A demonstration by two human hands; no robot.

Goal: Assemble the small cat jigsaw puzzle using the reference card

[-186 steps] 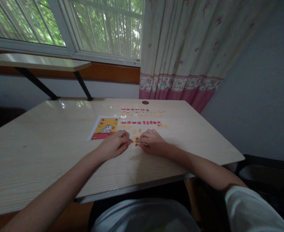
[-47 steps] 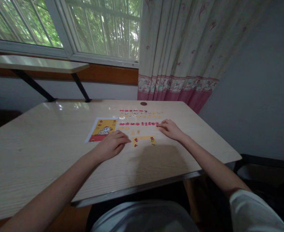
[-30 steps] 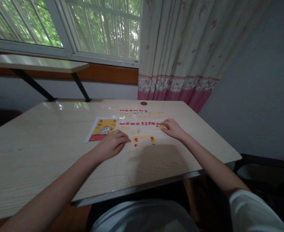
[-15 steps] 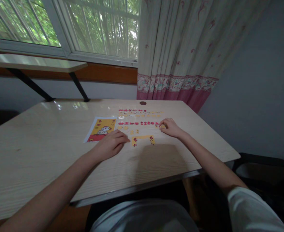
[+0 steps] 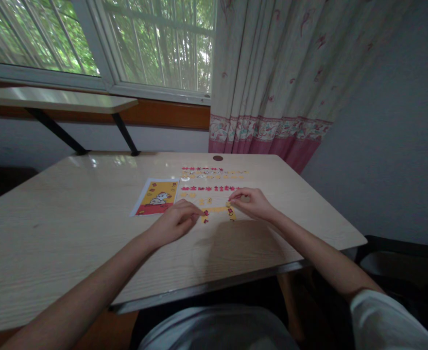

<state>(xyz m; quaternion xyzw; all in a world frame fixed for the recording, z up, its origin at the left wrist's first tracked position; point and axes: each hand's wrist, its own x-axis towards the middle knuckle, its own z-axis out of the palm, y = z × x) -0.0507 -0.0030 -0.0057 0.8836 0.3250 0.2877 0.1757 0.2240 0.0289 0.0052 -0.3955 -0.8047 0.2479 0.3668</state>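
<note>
My right hand [image 5: 253, 201] pinches a small yellow jigsaw piece [image 5: 229, 204] just above the top right corner of a partly joined jigsaw strip [image 5: 218, 210]. This strip is yellow with red marks and has short sides running down at both ends. My left hand [image 5: 177, 222] lies on the table with its index finger stretched out, the tip touching the strip's upper left corner. Beside that hand is a printed picture sheet [image 5: 159, 197] of a white animal on yellow and red. A row of red jigsaw pieces [image 5: 208, 188] lies beyond both hands.
More rows of loose pieces [image 5: 214, 172] in red, white and yellow lie farther back on the wooden table [image 5: 90, 233]. A raised shelf [image 5: 71, 102] stands at the back left. A curtain [image 5: 268, 97] hangs behind the table, and a dark chair [image 5: 403, 253] is at the right.
My right hand has moved left and toward me, from the loose pieces to the strip's top right corner, with a yellow piece in its fingers. The left fingertip now reaches the strip's corner.
</note>
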